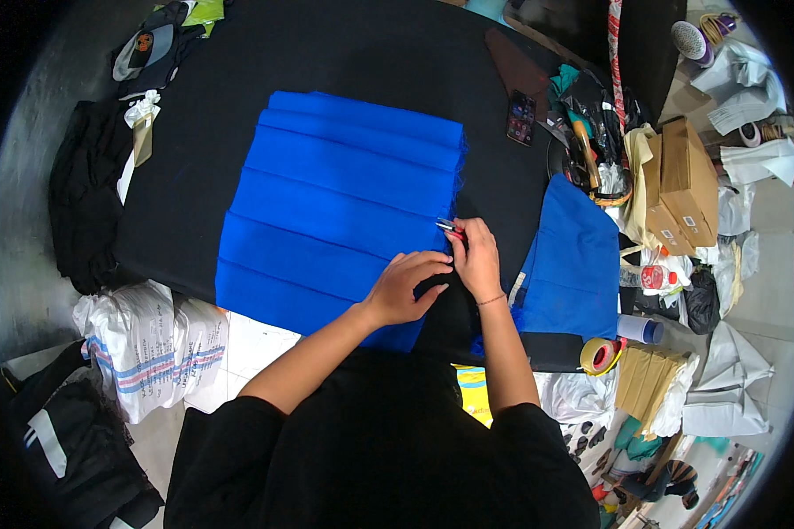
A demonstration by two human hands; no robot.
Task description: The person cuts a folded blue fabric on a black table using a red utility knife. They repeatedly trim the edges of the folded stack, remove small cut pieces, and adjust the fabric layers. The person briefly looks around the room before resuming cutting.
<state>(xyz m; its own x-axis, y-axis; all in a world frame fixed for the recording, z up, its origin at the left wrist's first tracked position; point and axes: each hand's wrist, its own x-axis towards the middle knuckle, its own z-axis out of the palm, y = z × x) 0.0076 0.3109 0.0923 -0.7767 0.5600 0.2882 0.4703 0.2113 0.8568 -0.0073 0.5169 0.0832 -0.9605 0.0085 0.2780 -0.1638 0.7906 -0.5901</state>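
Note:
A blue pleated cloth [326, 176] lies spread on the black-covered table, with horizontal folds across it and a frayed right edge. At that edge my right hand [478, 260] is closed around small thread snips [448, 227] with metal blades and a red part, their tips over the cloth. My left hand [406, 286] rests over the cloth's lower right corner, its thumb apart from the curved fingers and the fingertips close to my right hand. Nothing shows in the left hand. To the right lies a second blue cloth piece [573, 260] with loose blue threads near it.
A phone [520, 118] lies at the far right, beside a basket [610, 196] of tools and bags. Tape rolls [597, 355] sit at the table's right corner. Cardboard boxes [686, 185] stand beyond. White sacks [154, 353] and dark garments [88, 194] are at the left.

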